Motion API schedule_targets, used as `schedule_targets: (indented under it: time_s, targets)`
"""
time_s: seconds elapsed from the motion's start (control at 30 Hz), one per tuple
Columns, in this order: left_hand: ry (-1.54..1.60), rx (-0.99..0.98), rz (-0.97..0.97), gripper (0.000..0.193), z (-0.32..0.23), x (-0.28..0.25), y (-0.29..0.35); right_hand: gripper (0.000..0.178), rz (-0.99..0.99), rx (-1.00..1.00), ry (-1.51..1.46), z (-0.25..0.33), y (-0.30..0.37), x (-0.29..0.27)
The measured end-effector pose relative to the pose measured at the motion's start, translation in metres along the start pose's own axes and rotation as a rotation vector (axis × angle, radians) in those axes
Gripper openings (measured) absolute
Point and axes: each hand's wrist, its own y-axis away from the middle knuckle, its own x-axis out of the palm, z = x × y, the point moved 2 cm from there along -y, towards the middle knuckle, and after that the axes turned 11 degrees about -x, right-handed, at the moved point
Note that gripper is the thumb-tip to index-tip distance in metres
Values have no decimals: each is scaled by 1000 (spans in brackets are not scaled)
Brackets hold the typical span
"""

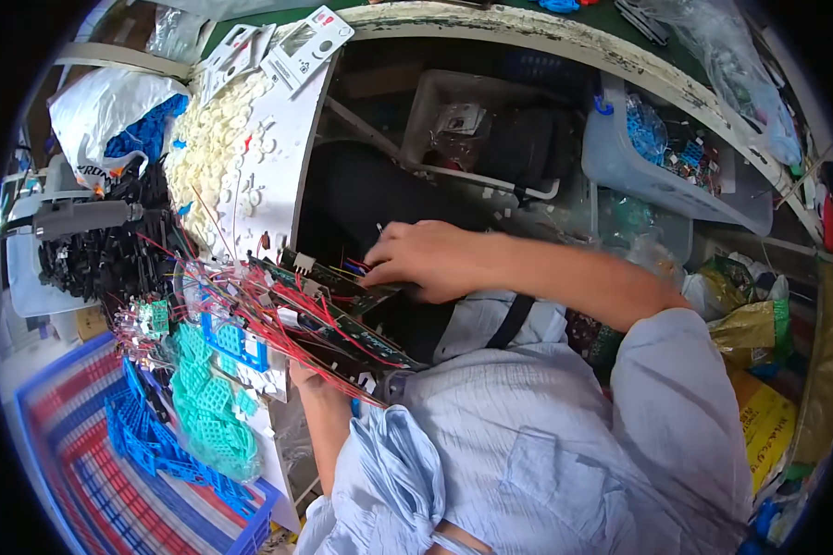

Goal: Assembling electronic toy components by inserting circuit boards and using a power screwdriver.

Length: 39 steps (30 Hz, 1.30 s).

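My left hand (pixel 309 379) comes up from below and grips a stack of long dark circuit boards (pixel 372 344) from underneath; most of its fingers are hidden. Thin red wires (pixel 267 324) with small white connectors trail over the boards to the left. My right hand (pixel 428 261) reaches in from the right, its fingers bent and closed at the far end of the boards. Short blue and red wires (pixel 354 266) show by its fingertips. What exactly those fingers pinch is hidden.
Cream plastic pieces (pixel 215 139) cover the white tabletop beside black parts (pixel 102 264) and a white bag (pixel 111 102). Teal plastic grids (pixel 215 398) lie nearer, above a striped basket (pixel 83 444). Grey bins (pixel 657 176) stand right, under a worn shelf edge (pixel 565 46).
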Motion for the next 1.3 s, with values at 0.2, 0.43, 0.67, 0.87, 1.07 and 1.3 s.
schedule_targets:
  time_s: [0.2,0.43,0.67,0.87,1.07,1.3]
  targets:
    - [-206,-51,114,94,-5,-26,-6,40,-176,248,292,30,31,-16]
    - [11,-215,255,85,11,11,-47,40,-512,313,541,44,68,-15]
    - [45,-382,302,77,36,37,-69,43,-663,377,648,40,97,-3]
    - [-143,-432,177,71,43,41,-77,40,-735,435,709,36,105,-9]
    - [-91,-474,245,76,51,45,-80,45,-772,459,845,7,113,-17]
    - [-18,-467,297,78,61,43,-82,62,-829,562,231,14,126,-12]
